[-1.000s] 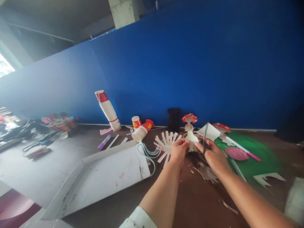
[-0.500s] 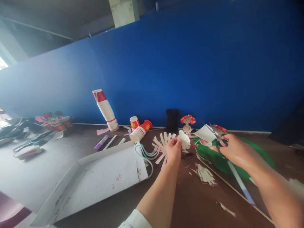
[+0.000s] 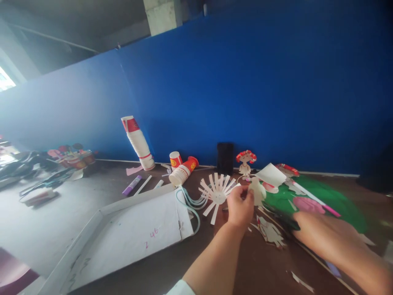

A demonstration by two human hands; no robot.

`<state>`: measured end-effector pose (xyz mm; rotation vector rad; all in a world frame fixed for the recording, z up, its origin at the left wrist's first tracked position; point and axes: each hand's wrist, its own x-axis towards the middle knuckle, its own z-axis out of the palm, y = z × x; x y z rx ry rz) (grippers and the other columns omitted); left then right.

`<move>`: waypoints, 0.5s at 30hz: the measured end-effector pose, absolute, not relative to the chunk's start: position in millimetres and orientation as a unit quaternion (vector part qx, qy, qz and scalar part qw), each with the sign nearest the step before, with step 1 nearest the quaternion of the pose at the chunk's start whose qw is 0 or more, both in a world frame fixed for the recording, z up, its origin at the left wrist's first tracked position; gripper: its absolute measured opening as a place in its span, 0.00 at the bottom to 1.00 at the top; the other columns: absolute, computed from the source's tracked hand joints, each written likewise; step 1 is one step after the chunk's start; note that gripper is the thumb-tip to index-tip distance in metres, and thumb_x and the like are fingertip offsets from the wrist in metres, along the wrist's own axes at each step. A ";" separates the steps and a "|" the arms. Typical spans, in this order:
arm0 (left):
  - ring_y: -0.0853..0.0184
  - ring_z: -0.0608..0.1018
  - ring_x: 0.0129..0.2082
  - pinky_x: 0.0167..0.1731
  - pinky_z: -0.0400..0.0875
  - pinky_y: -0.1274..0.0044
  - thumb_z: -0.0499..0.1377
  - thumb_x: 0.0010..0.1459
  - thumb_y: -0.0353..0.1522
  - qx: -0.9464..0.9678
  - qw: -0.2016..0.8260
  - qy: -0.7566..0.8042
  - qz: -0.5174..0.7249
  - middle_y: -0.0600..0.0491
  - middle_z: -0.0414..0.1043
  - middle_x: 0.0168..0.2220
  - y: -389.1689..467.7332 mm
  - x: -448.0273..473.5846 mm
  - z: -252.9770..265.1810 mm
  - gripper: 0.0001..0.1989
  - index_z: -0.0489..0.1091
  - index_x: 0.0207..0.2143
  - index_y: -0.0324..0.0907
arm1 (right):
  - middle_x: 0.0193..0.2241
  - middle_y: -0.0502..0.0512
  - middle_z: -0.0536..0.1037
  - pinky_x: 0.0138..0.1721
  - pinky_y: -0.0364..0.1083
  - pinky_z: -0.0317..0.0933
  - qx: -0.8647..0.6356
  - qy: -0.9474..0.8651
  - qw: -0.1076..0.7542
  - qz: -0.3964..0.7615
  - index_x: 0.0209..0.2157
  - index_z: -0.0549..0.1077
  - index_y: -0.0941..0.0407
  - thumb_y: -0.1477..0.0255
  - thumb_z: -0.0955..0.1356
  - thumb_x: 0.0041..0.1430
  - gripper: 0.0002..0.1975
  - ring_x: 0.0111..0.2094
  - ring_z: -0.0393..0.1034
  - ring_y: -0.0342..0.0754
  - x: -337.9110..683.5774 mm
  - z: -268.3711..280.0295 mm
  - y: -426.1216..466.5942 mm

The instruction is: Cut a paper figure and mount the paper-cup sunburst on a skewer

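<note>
Now, just right of a fringed paper disc (image 3: 218, 196) on the bench (image 3: 254, 274), with the left hand (image 3: 241, 203) pinches a pale paper cutout (image 3: 258, 191) between thumb and fingers. Farther right, past a cut paper figure (image 3: 270, 233), touches a dark tool (image 3: 285, 220) with the right hand (image 3: 316, 229), too blurred to tell if closed on it.

Pale blue-green sleeve (image 3: 181, 289), only a bit vis., ends on L forearm (image 3: 216, 256); R forearm (image 3: 350, 250), L hand (image 3: 241, 207) & R hand (image 3: 311, 225) are bare.

Brown tabletop (image 3: 256, 270) leaves passage between the 2 forearms (image 3: 215, 256); white tray (image 3: 123, 237) blocks left, blue partition (image 3: 245, 86) behind.
</note>
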<state>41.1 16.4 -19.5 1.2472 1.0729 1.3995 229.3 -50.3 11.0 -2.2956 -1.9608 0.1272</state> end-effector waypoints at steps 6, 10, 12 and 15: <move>0.61 0.76 0.35 0.41 0.69 0.72 0.61 0.57 0.33 0.607 0.385 0.415 0.558 0.48 0.78 0.34 4.3 50.8 -25.1 0.07 0.79 0.36 0.44 | 0.27 0.63 0.83 0.28 0.52 0.57 -0.741 -0.663 -0.023 0.103 0.21 0.73 0.47 0.77 0.67 0.50 0.10 0.33 0.81 0.65 209.5 25.4 -56.0; 0.60 0.76 0.35 0.41 0.69 0.71 0.60 0.58 0.33 0.608 0.383 0.426 0.550 0.47 0.78 0.36 7.7 49.3 -26.8 0.08 0.79 0.37 0.42 | 0.30 0.59 0.85 0.32 0.50 0.62 -0.705 -0.687 0.022 0.176 0.23 0.76 0.46 0.77 0.67 0.47 0.10 0.37 0.81 0.61 217.4 21.1 -52.3; 0.60 0.77 0.36 0.41 0.70 0.71 0.60 0.58 0.33 0.596 0.391 0.435 0.550 0.46 0.78 0.37 10.7 48.2 -27.5 0.09 0.79 0.38 0.42 | 0.31 0.57 0.85 0.32 0.50 0.62 -0.698 -0.694 0.034 0.176 0.22 0.76 0.45 0.77 0.68 0.45 0.10 0.38 0.81 0.61 223.4 17.8 -52.3; 0.60 0.77 0.36 0.42 0.70 0.71 0.60 0.57 0.32 0.580 0.401 0.441 0.555 0.47 0.79 0.36 13.9 47.6 -28.9 0.08 0.79 0.38 0.42 | 0.29 0.57 0.84 0.29 0.51 0.61 -0.717 -0.688 0.021 0.109 0.18 0.73 0.45 0.78 0.69 0.42 0.11 0.35 0.81 0.64 225.0 18.5 -57.1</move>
